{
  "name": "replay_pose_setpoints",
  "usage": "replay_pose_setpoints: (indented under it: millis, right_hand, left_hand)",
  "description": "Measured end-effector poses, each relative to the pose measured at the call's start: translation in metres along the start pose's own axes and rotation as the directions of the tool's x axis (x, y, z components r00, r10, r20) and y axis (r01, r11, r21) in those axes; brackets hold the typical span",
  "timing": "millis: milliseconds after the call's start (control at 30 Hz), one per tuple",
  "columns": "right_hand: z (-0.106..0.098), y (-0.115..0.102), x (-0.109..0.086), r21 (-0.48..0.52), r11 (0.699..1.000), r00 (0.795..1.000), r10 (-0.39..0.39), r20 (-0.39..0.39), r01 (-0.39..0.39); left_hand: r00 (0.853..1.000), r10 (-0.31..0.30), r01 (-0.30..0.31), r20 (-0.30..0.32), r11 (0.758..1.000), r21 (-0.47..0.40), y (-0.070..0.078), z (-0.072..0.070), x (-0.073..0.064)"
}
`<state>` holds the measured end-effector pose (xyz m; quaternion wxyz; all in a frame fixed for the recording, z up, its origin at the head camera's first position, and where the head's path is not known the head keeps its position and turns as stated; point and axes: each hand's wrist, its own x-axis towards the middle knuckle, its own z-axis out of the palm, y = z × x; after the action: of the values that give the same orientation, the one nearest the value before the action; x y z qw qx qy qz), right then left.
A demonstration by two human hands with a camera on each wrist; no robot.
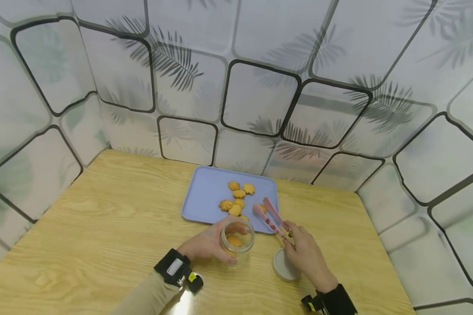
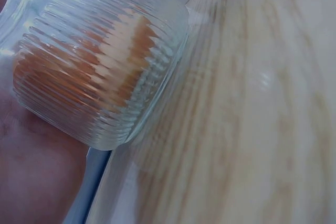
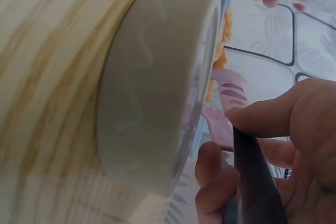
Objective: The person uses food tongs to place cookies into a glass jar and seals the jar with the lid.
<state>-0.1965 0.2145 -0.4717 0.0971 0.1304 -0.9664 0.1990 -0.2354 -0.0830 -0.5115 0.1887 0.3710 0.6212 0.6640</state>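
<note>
My left hand (image 1: 210, 243) grips a ribbed glass jar (image 1: 237, 236), its open mouth facing up. Orange-brown cookies (image 2: 84, 61) show through the jar's side in the left wrist view. My right hand (image 1: 307, 251) holds pink tongs (image 1: 273, 218), thumb on one arm and fingers on the other. Their spread tips are over the right side of a blue tray (image 1: 202, 188), on either side of a cookie (image 1: 262, 208); whether they touch it I cannot tell. Several flower-shaped cookies (image 1: 234, 210) lie on the tray. Partly under my right hand is a pale round lid (image 1: 284, 264).
A wooden table (image 1: 114, 218) bears everything. Patterned curtain-like walls (image 1: 189, 140) stand behind it and at both sides, and the tray's far edge is close to the back one. In the right wrist view the thick lid (image 3: 152, 82) stands close beside the hand.
</note>
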Motion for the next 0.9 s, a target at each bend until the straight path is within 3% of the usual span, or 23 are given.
replay_pose_setpoints:
  millis: [333, 567, 767, 900]
  right_hand:
    - [0.0, -0.003, 0.001, -0.035, 0.999, 0.999, 0.031, 0.029, -0.03]
    - [-0.003, -0.004, -0.001, -0.032, 0.999, 0.999, 0.029, -0.023, -0.03]
    - [-0.015, -0.007, -0.013, 0.071, 0.997, 0.996, -0.022, -0.082, 0.028]
    - [-0.029, -0.013, -0.025, 0.181, 0.977, 0.987, -0.084, -0.14, 0.109]
  left_hand:
    - [0.999, -0.033, 0.033, -0.006, 0.999, -0.012, 0.006, -0.001, 0.001]
    - [1.0, -0.022, 0.022, -0.002, 1.0, -0.015, 0.004, 0.0, 0.0]
    - [1.0, -0.009, 0.009, 0.006, 1.0, 0.022, 0.0, 0.0, 0.0]
    - [1.0, 0.003, -0.003, 0.009, 1.0, 0.028, -0.001, -0.001, 0.001]
